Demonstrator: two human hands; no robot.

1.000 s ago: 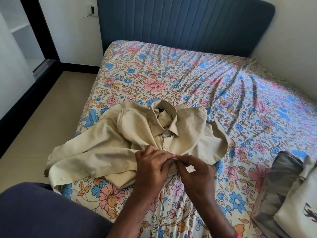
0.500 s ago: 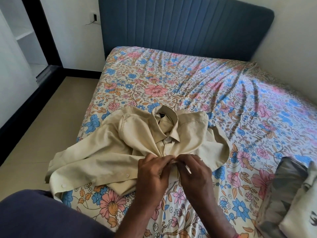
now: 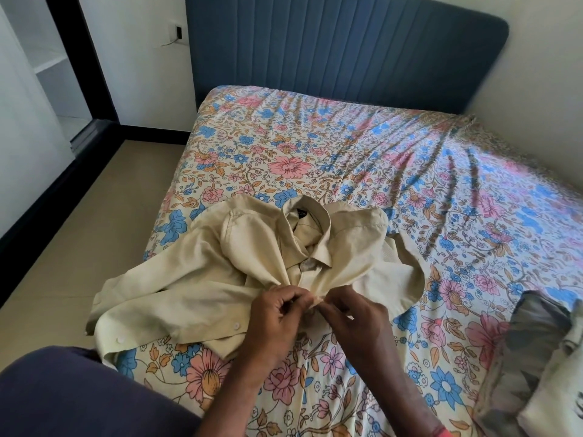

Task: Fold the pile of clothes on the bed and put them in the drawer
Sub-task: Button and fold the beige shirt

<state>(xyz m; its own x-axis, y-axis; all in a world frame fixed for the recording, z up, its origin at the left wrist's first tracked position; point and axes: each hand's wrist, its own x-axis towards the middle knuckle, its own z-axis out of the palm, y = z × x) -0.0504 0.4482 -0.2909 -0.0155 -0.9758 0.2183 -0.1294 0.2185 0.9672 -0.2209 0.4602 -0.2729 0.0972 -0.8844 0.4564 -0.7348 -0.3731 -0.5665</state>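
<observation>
Head view shows a beige shirt (image 3: 252,279) lying in the lower middle of the frame on the flowered bed (image 3: 347,146), its collar toward the blue headboard (image 3: 347,48) at the top. The shirt is still crumpled, with one sleeve spread to the lower left. The left hand (image 3: 277,313) and the right hand (image 3: 353,313) meet at the front opening just below the collar; both pinch the cloth edges there with curled fingers, it seems to close a button, though the button itself is hidden.

At the lower right edge lie some other clothes (image 3: 536,357), grey and white; I cannot tell if they are folded already or are waiting. No drawer is in view.

I judge the task is in an early part: this shirt is only being prepared, no fold is made on it, and putting away is all left.
</observation>
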